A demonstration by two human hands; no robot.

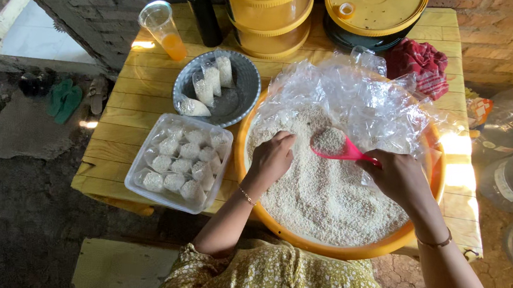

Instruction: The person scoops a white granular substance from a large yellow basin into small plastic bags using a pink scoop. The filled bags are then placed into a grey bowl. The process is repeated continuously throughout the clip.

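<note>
Yellow wooden table [142, 87] on dirt floor [20, 214], beside brick wall [509, 37]

A pink plastic scoop [338, 147], heaped with white rice grains, is sitting level just right of frame centre above the rice [327, 196] filling a round orange basin [322, 246], which is lying lower centre.
</note>
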